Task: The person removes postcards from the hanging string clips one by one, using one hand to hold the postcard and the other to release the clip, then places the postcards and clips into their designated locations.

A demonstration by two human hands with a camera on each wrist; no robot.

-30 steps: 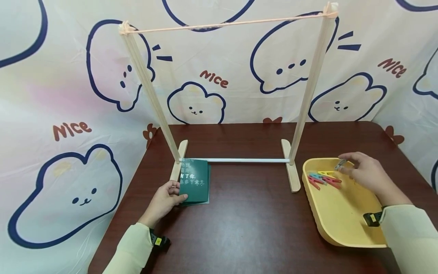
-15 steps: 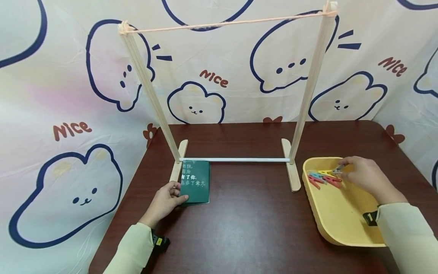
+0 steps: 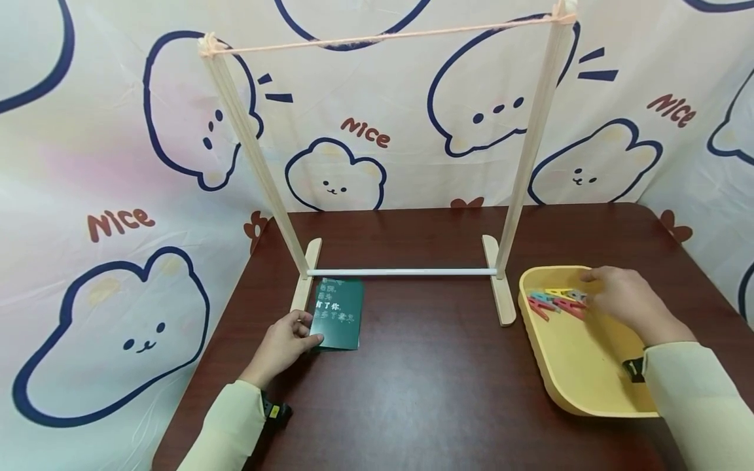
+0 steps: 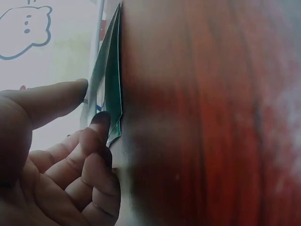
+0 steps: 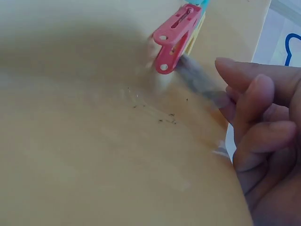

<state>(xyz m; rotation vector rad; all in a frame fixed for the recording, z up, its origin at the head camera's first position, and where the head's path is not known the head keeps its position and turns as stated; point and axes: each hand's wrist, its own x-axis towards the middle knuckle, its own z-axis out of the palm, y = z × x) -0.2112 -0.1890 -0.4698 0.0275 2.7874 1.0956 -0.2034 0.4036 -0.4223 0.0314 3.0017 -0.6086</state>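
My left hand pinches the lower left edge of the green cards, thumb on top, fingers beneath. White lettering shows on the upper card. From the left wrist view, the green leaves are seen edge-on, spread slightly apart close over the table. Over the yellow tray's far end is my right hand, fingers loosely curled. In the right wrist view a blurred grey clothespin lies just off its fingertips, thumb and forefinger apart. Beside that clothespin is a pink clothespin, with blue and yellow ones behind.
The yellow tray stands at the right, with several coloured clothespins at its far end. A wooden frame stands behind the cards, a cord strung across its top and a white rod low down. A printed cloth hangs behind.
The grey clothespin, pinched in my right hand before, has left the fingertips and is down among the others. My left hand has tilted the cards slightly, their far edge shifting right.
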